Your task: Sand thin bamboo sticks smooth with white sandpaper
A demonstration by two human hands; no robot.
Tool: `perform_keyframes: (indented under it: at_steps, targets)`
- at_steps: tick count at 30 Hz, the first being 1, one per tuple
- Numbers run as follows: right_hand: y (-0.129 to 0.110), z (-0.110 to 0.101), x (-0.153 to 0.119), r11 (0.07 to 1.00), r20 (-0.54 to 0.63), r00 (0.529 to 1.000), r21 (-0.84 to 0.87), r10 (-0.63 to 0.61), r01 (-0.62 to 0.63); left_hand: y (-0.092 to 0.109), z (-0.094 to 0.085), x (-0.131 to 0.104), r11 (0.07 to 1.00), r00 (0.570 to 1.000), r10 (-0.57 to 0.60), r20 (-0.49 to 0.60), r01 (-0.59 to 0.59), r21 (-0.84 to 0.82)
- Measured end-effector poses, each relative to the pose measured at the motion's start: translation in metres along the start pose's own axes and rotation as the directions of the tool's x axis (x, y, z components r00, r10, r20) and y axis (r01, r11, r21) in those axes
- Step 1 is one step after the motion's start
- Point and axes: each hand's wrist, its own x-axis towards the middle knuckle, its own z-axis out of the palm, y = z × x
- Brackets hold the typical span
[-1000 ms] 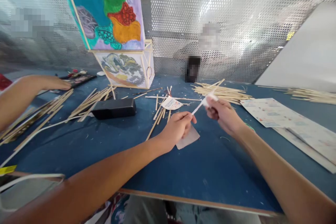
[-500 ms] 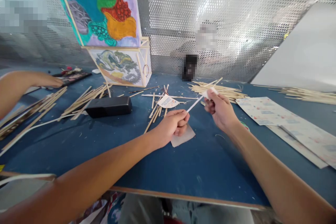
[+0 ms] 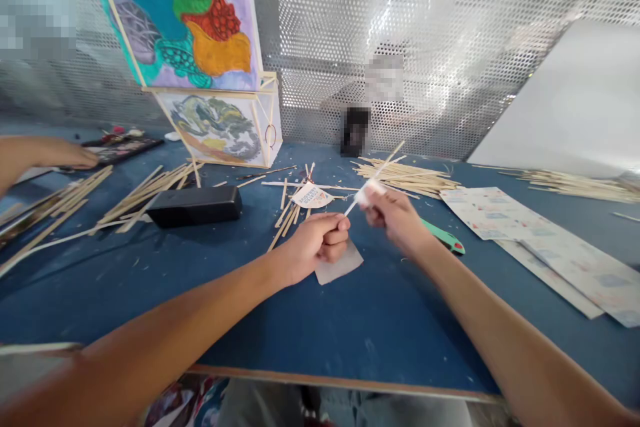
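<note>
Both hands (image 3: 350, 230) slid left, gripping thin stick (image 3: 376, 173).

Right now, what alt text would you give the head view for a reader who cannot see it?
Two bare hands work a thin wooden stick above a blue table: the left hand pinches its lower end and the right hand rubs a small white piece along it. A pale paper scrap, loose sticks, a black case and a painted panel lie around.
</note>
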Motion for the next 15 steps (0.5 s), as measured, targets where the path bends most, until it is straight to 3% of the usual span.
perform_keyframes:
  at_steps: [3, 7, 12, 15]
  targets:
    - [0.000, 0.001, 0.000, 1.000, -0.057, 0.998, 0.020, -0.022, 0.024, 0.002, 0.001, 0.000, 1.000, 1.000, -0.013, 0.004, 0.013, 0.015]
    - [0.000, 0.005, -0.005, 1.000, 0.026, 0.999, -0.007, 0.027, -0.027, 0.000, 0.011, -0.001, 0.997, 0.999, 0.036, -0.011, -0.035, 0.069]
    - [-0.005, 0.002, -0.003, 0.999, -0.129, 0.992, 0.045, 0.005, 0.000, -0.002, 0.020, -0.004, 0.982, 0.999, 0.048, -0.009, -0.045, 0.185]
    - [-0.010, 0.000, -0.003, 0.999, -0.134, 0.991, 0.051, 0.016, -0.009, -0.001, 0.023, -0.007, 0.968, 1.000, 0.025, 0.003, -0.025, 0.251]
